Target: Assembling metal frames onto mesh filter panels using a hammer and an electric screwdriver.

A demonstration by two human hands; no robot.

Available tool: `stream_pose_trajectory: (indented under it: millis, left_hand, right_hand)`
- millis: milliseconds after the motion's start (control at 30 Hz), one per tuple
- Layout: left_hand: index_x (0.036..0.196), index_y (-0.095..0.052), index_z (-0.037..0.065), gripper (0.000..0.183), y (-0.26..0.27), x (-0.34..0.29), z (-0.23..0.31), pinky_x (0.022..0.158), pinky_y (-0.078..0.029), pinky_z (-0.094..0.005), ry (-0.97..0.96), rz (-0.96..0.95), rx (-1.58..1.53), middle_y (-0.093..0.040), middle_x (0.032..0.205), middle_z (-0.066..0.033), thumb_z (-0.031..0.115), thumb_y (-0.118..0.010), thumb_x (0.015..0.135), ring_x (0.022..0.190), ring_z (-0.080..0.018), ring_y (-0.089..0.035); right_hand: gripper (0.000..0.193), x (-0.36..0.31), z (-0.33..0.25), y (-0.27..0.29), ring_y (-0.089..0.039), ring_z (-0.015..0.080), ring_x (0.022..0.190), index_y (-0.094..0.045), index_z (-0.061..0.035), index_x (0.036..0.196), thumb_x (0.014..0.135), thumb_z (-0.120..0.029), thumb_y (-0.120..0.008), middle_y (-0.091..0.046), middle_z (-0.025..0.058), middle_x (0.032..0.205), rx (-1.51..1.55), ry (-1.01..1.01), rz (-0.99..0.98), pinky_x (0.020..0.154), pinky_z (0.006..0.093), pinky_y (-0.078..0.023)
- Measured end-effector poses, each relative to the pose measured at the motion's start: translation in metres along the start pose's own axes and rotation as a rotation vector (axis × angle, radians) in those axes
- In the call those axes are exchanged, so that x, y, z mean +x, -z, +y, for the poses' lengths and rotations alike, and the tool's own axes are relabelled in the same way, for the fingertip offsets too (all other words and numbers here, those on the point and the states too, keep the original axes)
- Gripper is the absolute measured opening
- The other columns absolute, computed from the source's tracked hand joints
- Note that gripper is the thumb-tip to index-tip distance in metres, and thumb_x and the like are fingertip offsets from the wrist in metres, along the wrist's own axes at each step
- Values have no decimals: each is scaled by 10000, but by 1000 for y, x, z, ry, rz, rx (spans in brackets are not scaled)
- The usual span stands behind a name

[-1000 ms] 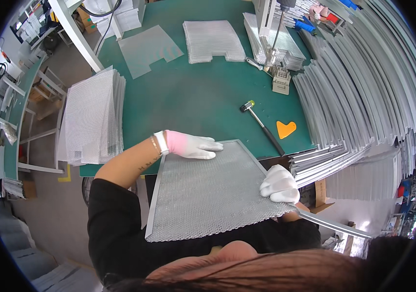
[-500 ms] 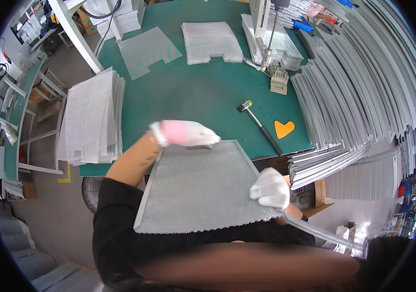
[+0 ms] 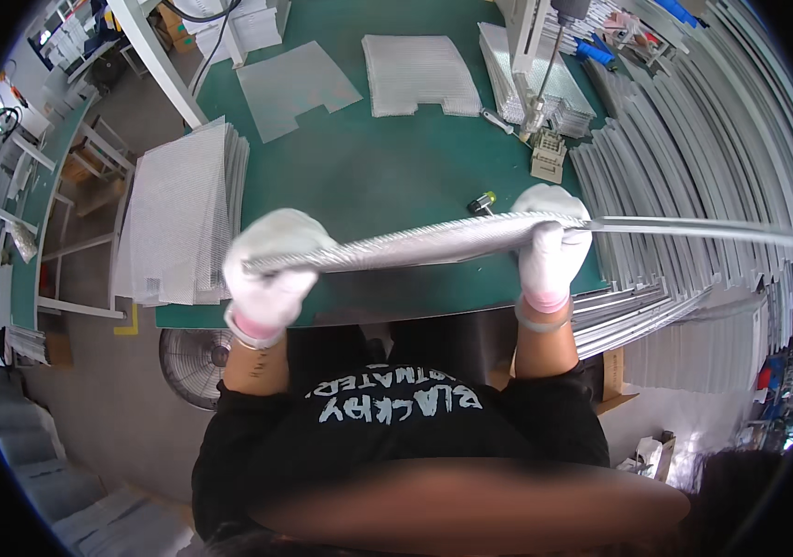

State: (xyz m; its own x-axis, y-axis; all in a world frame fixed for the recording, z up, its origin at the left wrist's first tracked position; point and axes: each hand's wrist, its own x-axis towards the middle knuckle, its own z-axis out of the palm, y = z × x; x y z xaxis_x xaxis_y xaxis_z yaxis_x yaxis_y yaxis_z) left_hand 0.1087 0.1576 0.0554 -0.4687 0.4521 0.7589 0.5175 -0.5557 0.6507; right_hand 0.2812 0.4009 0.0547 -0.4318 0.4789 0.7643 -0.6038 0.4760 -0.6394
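Note:
A grey metal mesh panel [image 3: 424, 243] is held up in front of me, turned nearly edge-on over the near part of the green table [image 3: 359, 181]. My left hand [image 3: 271, 237], in a white glove, is closed round its left end. My right hand [image 3: 554, 265], also gloved in white, grips the other end. From beside the right hand, a thin metal frame strip [image 3: 693, 226] sticks out far to the right. Just behind the panel, the head of a small mallet [image 3: 483, 201] shows; the panel and right hand hide its handle.
Stacks of mesh sheets [image 3: 178, 213] stand at the table's left, with a cut-out sheet [image 3: 294, 88] and a notched stack [image 3: 419, 74] farther back. A small metal block [image 3: 548, 156] sits below a vertical tool. Long metal strips [image 3: 684, 167] crowd the right side. A floor fan [image 3: 194, 362] is at lower left.
The panel has been raised from lying tilted toward me to nearly edge-on. My left hand has moved from its far edge to its left end; the loose strip has swung up to the right.

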Motion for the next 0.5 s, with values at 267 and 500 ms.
stream_pose_trajectory:
  millis: [267,500]
  left_hand:
    - [755,-609,-5,404,13,-6,-14,509,-493,-366,-328,-697,-534,-637,751,-142,289,-497,1008,569,-269,-613]
    - [1202,-606,44,405,29,-65,-19,942,-491,-436,189,-884,304,-639,1161,-143,180,-642,822,1116,-352,-601]
  right_hand:
    - [441,-48,-28,6,-525,177,496,-429,-79,585,949,-244,-618,-537,44,544,-36,149,-61,489,304,-416]
    - [271,-88,-22,27,-583,219,494,-515,-1,688,700,-244,-632,-617,169,692,367,440,-364,364,307,-303]
